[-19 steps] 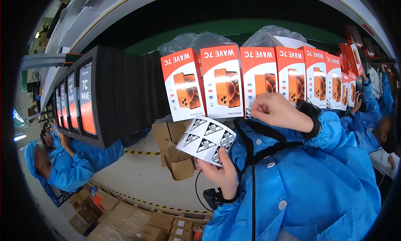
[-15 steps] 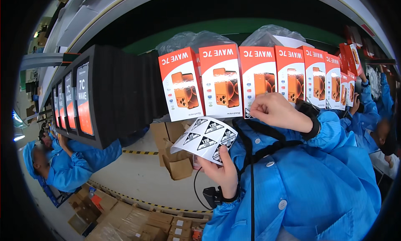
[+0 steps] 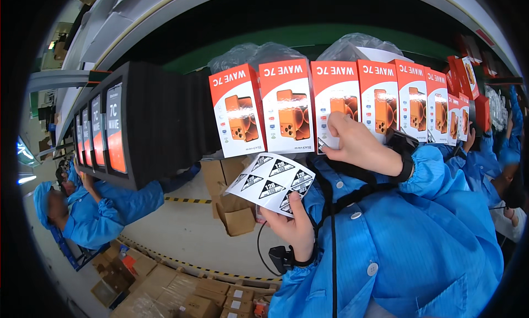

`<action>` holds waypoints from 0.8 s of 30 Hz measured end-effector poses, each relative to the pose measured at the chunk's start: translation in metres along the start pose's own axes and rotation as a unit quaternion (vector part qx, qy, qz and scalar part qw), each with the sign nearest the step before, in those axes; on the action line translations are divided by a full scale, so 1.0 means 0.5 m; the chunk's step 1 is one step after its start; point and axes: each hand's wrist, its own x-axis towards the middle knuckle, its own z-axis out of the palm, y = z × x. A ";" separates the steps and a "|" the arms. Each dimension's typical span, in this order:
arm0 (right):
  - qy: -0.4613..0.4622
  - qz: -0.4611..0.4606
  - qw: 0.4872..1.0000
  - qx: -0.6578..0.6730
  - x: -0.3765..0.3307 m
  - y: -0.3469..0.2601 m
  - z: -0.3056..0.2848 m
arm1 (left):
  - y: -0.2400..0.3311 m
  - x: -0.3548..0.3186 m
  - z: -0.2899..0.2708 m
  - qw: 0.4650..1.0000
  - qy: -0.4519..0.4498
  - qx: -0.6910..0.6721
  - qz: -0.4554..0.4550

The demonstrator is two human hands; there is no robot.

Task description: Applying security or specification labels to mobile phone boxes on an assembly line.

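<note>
In my left hand (image 3: 292, 227), closed with the thumb on top, is a white sheet of stickers (image 3: 275, 177) bearing black triangular labels. It hangs in front of a row of upright red-and-white phone boxes with orange phones printed on them. My right hand (image 3: 361, 144) lies against the third phone box (image 3: 336, 84) from the left, its thumb and fingers apart. The thumb touches the lower left corner, where a black triangular sticker (image 3: 321, 144) shows. To the left stand two more boxes, a phone box (image 3: 286, 100) and the leftmost box (image 3: 236, 111).
A black foam tray (image 3: 138, 125) holding several dark-and-orange boxes stands at the left. Clear plastic bags (image 3: 248, 53) lie behind the row. Co-workers in blue sit at the left (image 3: 93, 219) and far right. Cardboard cartons (image 3: 165, 290) are stacked on the floor.
My right hand has opened from a pinch, its thumb coming down on the third box's lower corner and its fingers spreading on the box front. The left hand and sheet stay nearly still.
</note>
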 end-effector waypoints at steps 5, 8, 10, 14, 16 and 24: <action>-0.022 -0.138 0.971 0.194 -0.067 -0.047 -0.013 | 0.015 -0.027 0.015 0.997 -0.017 -0.074 -0.033; 0.031 -0.277 0.956 0.088 -0.082 -0.044 -0.016 | 0.039 -0.043 0.038 0.993 -0.018 -0.111 -0.025; 0.032 -0.268 0.959 0.080 -0.095 -0.044 -0.025 | 0.039 -0.054 0.047 0.994 -0.035 -0.104 -0.015; 0.050 -0.253 0.964 0.060 -0.127 -0.028 -0.046 | 0.005 -0.063 0.054 0.994 -0.097 -0.030 0.038; 0.072 -0.249 0.964 0.052 -0.142 -0.015 -0.050 | 0.002 -0.062 0.068 0.992 -0.109 -0.030 0.056; 0.147 -0.181 0.972 0.034 -0.172 -0.025 -0.036 | 0.039 -0.018 0.081 0.970 -0.229 -0.006 0.080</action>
